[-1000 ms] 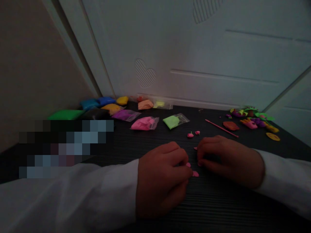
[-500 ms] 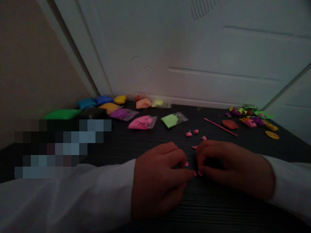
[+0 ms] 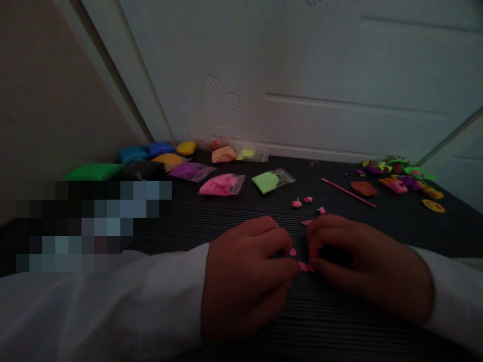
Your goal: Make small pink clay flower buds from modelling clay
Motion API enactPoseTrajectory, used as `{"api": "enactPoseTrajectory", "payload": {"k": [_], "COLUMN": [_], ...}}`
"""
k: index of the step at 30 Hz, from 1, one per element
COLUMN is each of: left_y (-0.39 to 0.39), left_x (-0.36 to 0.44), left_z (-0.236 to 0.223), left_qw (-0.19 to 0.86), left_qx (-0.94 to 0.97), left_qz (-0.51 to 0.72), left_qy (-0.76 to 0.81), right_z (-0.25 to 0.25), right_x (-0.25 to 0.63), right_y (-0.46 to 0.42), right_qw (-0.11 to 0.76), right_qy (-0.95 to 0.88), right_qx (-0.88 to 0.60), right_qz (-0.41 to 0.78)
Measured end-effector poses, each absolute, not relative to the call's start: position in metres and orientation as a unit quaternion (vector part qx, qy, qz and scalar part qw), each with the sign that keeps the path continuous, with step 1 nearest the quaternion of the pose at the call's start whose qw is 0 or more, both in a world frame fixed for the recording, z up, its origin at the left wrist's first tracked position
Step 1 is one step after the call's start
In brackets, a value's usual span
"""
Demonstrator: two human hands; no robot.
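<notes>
My left hand [image 3: 249, 274] and my right hand [image 3: 362, 261] rest on a dark ribbed tabletop [image 3: 339, 332], fingers curled, fingertips meeting. Between the fingertips sits a small pink clay piece [image 3: 303, 266], pinched from both sides. Another pink bit [image 3: 293, 252] shows just above it by my left fingers. Beyond my hands lie a few small pink clay shapes [image 3: 296, 203], some with green tips. Both arms wear white sleeves.
Bags of coloured clay lie at the back left: pink [image 3: 221, 184], light green [image 3: 269, 181], purple [image 3: 188, 171], orange, yellow, blue, green. A thin pink stick [image 3: 347, 192] and finished clay figures [image 3: 400, 178] lie at the back right. A white door panel stands behind.
My right hand slid slightly right and nearer me while both kept pinching the pink piece. The view tilted down a little; one more pink shape shows beyond my right hand.
</notes>
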State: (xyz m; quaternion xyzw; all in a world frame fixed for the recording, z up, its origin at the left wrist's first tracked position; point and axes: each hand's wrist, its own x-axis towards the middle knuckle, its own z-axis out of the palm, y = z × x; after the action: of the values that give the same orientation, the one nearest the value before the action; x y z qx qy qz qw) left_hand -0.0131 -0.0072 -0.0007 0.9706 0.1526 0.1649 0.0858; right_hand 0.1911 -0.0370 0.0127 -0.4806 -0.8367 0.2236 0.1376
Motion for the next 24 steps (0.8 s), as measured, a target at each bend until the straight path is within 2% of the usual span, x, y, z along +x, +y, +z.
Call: {"api": "enactPoseTrajectory", "payload": {"k": [15, 24], "left_y": [-0.0069, -0.0062], "left_x": [-0.0125, -0.0130], "left_z": [-0.0027, -0.0015], "left_qw": [0.092, 0.096], "left_qx": [0.963, 0.966], "left_qz": [0.195, 0.183], "left_qy": [0.159, 0.157], "right_z": [0.0079, 0.0076], "right_x": [0.1890, 0.1882], "right_y": [-0.0372, -0.0385], "right_qw": [0.169, 0.161], "right_qy": [-0.838, -0.840], "right_qx": [-0.476, -0.479], "right_qz": [0.206, 0.197]}}
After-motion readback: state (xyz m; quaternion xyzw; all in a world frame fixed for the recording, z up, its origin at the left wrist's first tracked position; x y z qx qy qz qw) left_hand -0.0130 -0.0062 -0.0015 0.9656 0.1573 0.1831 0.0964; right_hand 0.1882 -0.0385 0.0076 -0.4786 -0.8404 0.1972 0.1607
